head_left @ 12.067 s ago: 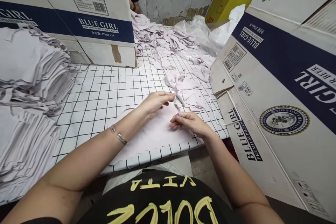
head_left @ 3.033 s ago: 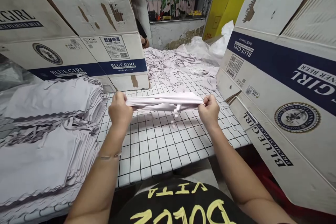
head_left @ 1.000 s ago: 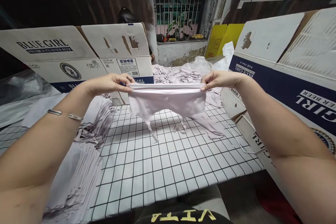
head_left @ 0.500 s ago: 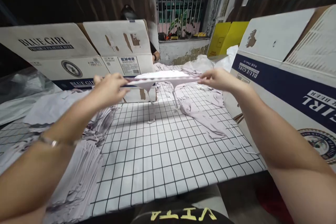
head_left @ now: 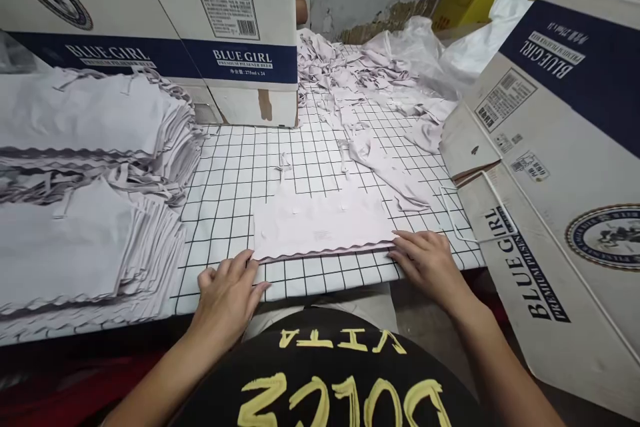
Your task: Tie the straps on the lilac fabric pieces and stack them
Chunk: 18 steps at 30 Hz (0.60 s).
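A pale pink strappy camisole top [head_left: 325,220] lies flat on the checked table cover, its thin straps pointing away from me and its wavy hem towards me. My left hand [head_left: 227,293] is at the left corner of the hem, fingertips on the cloth and thumb lower down. At the opposite corner, my right hand [head_left: 425,263] has the hem edge between fingers and thumb. Just beyond the top, a crumpled pale pink garment [head_left: 385,167] lies on the cover.
Stacks of similar tops [head_left: 75,233] fill the left side. A white and blue carton [head_left: 240,67] stands behind them; another carton [head_left: 540,147] leans at right, beside a white wire hanger [head_left: 453,217]. Loose garments [head_left: 340,60] and clear plastic [head_left: 415,47] lie at the back.
Both hands have come down and towards me, bringing the stretched top from mid-air to flat on the table near the front edge. The view has tilted down.
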Motion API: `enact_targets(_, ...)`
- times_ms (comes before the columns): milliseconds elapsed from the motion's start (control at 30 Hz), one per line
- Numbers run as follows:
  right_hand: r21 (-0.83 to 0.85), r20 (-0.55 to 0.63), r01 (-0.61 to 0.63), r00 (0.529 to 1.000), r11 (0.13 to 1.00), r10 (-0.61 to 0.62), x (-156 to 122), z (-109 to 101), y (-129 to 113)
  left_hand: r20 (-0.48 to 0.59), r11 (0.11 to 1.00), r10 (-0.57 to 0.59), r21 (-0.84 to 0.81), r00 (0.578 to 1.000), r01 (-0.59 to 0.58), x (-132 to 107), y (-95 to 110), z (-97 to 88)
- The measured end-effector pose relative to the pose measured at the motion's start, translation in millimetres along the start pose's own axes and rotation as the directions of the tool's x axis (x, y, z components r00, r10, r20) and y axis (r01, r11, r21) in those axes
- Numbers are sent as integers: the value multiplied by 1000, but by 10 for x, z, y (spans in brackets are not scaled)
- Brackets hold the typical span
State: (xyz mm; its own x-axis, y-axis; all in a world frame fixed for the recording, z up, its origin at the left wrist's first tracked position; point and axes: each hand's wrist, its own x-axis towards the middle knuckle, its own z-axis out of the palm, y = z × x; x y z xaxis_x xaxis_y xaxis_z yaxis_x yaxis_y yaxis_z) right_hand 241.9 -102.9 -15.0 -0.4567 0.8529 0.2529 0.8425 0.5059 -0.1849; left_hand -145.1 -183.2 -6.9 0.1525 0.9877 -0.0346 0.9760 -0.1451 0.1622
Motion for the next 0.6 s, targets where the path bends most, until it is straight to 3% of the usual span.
enact_targets(133,94,38,5,999,996,-8,-94,-73,18,-20,997,59,-50,998,-60,-81,-61,-49)
enact_targets(267,315,-28,-134,988,940,151,-60,-30,-71,-138,964,18,-262,990,-54,42,-60,-68)
enact_targets(400,308,-2,-359,926,881,378,56,65,-248,-154,874,-199,-475,968,105,274,-1,-76)
enact_targets(500,274,66,-415,908,867,413,117,106,-302,-96,876,-274,-436,957,207,409,-14,-82)
enact_targets(600,311,33,-452,884,836,466,185,73,-299,-51,882,-305,-391,951,262,514,-57,-132)
